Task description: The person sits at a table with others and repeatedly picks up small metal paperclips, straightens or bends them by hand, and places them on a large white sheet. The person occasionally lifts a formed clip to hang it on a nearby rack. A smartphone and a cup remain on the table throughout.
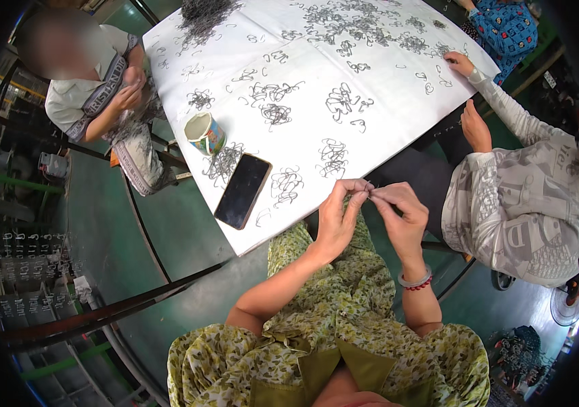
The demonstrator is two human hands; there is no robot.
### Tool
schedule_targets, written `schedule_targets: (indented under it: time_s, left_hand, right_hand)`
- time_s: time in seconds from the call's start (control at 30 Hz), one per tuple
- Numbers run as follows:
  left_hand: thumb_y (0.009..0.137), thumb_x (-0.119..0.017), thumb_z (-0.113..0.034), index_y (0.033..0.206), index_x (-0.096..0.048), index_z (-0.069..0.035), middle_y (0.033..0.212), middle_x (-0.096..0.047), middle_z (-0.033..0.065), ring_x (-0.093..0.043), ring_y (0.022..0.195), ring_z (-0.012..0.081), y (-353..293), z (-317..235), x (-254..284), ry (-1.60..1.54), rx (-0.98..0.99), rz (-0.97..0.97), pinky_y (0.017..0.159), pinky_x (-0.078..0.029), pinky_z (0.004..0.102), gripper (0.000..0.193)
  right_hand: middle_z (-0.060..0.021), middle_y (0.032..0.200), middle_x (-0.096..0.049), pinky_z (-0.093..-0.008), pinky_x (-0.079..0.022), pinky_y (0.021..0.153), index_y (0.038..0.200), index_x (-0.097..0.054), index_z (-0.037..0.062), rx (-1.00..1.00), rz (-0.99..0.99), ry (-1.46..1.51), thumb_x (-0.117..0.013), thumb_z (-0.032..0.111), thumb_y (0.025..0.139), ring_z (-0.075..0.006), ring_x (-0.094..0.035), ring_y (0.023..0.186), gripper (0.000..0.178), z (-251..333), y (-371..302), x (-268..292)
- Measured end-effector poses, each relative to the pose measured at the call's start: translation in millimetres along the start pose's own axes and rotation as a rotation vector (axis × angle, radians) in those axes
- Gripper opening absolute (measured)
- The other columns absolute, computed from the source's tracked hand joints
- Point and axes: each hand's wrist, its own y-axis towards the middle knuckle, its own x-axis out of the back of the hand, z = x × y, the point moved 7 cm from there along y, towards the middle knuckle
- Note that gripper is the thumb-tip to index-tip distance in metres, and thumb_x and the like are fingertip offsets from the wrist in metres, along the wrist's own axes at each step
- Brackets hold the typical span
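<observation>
My left hand (pixel 337 216) and my right hand (pixel 404 214) meet above my lap, just off the table's near edge. Thumb and forefinger are pinched on each, the fingertips together. Whatever they pinch is mostly hidden and too small to name; a thin dark bit seems to show there. Close by on the white-covered table (pixel 398 105) lie loose piles of thin, dark, curved pieces like small hooks or open rings. One pile (pixel 333 158) sits just beyond my hands, and another pile (pixel 286 186) lies to their left.
A dark-screened phone (pixel 242 191) lies near the table's left corner, with a patterned cup (pixel 204 133) behind it. Larger dark heaps (pixel 347 20) cover the far side. One person (pixel 99 88) sits at the left, another (pixel 506 203) close on my right, a third (pixel 503 30) beyond.
</observation>
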Motion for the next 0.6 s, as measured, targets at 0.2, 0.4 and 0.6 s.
schedule_targets:
  time_s: [0.2,0.4,0.6]
  left_hand:
    - [0.1,-0.053,-0.006,0.104,-0.051,0.002,0.101,-0.065,0.0121,-0.061,0.097,0.0154,5.2,-3.5,2.0,0.107,0.003,0.055,0.087,-0.049,0.0293,0.01]
    - [0.098,-0.056,-0.005,0.101,-0.053,0.002,0.098,-0.067,0.0137,-0.063,0.093,0.0169,1.1,-13.2,6.0,0.199,-0.08,0.088,0.084,-0.05,0.0298,0.008]
    - [0.096,-0.058,-0.003,0.1,-0.054,0.002,0.097,-0.067,0.0135,-0.064,0.094,0.0186,-3.0,-19.1,8.1,0.228,-0.092,0.088,0.085,-0.05,0.031,0.007]
  right_hand:
    - [-0.0111,0.086,-0.068,-0.0273,-0.048,0.069,0.099,-0.072,-0.003,-0.125,0.06,-0.155,-0.07,-0.003,0.08,-0.0166,-0.063,0.076,0.019,-69.0,72.0,-4.1]
    - [-0.0187,0.095,-0.067,-0.0426,-0.051,0.079,0.111,-0.067,0.0002,0.077,0.349,-0.514,-0.065,-0.003,0.079,-0.0355,-0.062,0.092,0.032,-179.4,106.1,-71.8]
    - [-0.0191,0.092,-0.069,-0.0408,-0.053,0.075,0.109,-0.067,-0.0016,-0.003,0.238,-0.451,-0.062,-0.005,0.08,-0.0351,-0.066,0.084,0.029,-175.3,117.6,-66.4]
